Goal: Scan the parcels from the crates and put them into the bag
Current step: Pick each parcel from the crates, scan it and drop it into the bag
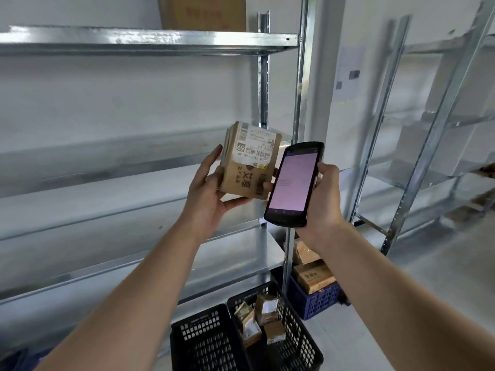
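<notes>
Galvanised shelving [150,40] fills the wall ahead of me, and against it I have the parcel [250,162] held up at chest height, well above the crates on the floor. It is a small brown cardboard box, printed in dark characters, with a white shipping label across its upper face carrying barcodes and a bold 69; the label reads upside down from where I look.

My left hand [211,194] cups the box from below and the side, fingers spread and curled round its edges. My right hand [325,199] is wrapped round the handheld scanner [293,183], whose pale pink screen faces me, just beside the box's right edge.

I judge the scan could miss if the scanner's head is not aimed squarely at a barcode. The loose cupping grip could also let the box slip towards the black crate [302,341] of parcels below. No bag is in view.
</notes>
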Available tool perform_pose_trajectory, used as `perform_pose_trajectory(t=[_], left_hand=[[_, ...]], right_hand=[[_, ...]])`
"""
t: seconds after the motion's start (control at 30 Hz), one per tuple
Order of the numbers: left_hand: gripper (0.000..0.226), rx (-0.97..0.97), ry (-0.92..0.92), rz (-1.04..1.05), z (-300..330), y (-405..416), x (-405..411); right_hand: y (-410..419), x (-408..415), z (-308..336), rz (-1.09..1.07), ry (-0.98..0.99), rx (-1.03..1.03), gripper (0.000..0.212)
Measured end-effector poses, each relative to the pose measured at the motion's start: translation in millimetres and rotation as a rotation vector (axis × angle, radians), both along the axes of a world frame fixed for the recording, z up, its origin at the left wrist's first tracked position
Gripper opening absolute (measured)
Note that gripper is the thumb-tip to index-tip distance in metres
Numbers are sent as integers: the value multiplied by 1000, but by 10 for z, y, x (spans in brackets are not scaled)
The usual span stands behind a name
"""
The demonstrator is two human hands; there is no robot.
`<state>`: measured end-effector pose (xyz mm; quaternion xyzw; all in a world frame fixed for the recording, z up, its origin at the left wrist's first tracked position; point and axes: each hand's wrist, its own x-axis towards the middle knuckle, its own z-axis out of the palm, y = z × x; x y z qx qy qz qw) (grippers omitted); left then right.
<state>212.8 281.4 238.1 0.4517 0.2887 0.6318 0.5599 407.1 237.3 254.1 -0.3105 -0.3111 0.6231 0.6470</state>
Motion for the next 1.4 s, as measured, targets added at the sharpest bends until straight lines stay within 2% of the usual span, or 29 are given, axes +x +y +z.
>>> perform_pose_trajectory(t=[0.1,0.2,0.27,0.43,0.67,1.1,1.4], left_hand=[[41,42,39,13,86,-55,51],[68,83,84,-13,108,-99,96],[77,124,106,22,129,-102,126],[72,206,156,120,355,-87,164],[66,295,284,111,690,-22,151],[59,313,387,71,826,24,177],[60,287,395,85,869,105,215]], right_hand=[[-33,19,72,15,-32,21,55],[-43,112,154,39,-51,32,53],[-41,199,239,46,-85,38,52],[-73,434,447,93,-250,24,57],[-242,724,617,279,-353,-7,59],[-500,810,658,465,-300,24,63],[-587,787,666,536,-288,49,62]])
